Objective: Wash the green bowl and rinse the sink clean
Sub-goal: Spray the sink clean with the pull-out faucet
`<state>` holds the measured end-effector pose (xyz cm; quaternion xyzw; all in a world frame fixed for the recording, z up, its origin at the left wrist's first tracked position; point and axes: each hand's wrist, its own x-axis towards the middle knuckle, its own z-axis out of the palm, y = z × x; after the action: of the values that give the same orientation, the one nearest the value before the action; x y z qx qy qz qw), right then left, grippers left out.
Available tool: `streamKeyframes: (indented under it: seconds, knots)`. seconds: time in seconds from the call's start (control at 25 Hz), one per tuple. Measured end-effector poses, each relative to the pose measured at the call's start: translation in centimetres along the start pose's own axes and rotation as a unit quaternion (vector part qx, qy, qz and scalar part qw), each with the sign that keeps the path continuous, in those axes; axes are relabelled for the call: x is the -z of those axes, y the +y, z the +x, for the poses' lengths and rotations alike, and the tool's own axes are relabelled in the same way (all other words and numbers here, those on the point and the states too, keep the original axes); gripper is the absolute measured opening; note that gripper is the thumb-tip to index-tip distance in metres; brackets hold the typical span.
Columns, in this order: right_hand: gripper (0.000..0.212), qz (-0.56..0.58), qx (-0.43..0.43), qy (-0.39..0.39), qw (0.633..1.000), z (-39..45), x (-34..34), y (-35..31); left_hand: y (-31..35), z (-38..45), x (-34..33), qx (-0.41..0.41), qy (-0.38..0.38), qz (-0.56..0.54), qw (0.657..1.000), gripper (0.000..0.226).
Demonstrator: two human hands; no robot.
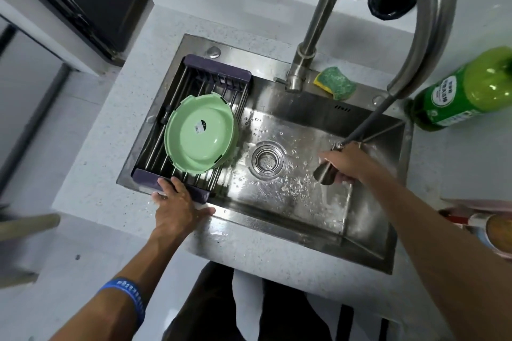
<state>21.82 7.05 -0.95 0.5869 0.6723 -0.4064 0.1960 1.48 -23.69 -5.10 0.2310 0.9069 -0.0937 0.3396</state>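
Observation:
The green bowl (201, 133) lies tilted on the dark drying rack (194, 83) that spans the left part of the steel sink (291, 202). My left hand (180, 202) rests with straight fingers on the rack's front edge and the sink rim. My right hand (343, 163) grips the pull-out spray head (325, 173) of the faucet (302, 69) over the right half of the basin. Water runs from the spray head onto the sink floor near the front right. The drain (268, 159) sits in the middle, with droplets all around it.
A green and yellow sponge (335, 82) lies on the sink's back ledge by the faucet base. A green detergent bottle (465, 91) stands at the right on the counter. Jars line the back shelf. The grey hose (368, 122) stretches from the faucet spout to my right hand.

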Motion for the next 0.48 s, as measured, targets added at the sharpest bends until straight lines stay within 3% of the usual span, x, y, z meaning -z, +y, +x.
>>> streamKeyframes:
  seconds: [0.24, 0.36, 0.48]
  knots:
    - [0.032, 0.092, -0.002, 0.053, 0.994, 0.1, -0.6, 0.6, 0.1, -0.1, 0.2, 0.006, -0.009, 0.001, 1.0, 0.129]
    - [0.031, 0.175, 0.003, -0.046, 0.984, -1.0, -3.6, -0.9, 0.1, -0.2, 0.2, 0.009, -0.009, 0.0, 1.0, 0.13]
    - [0.015, 0.237, 0.041, -0.116, 0.964, -2.2, -7.2, -4.2, 0.2, -0.4, 0.3, 0.01, -0.008, -0.001, 1.0, 0.13]
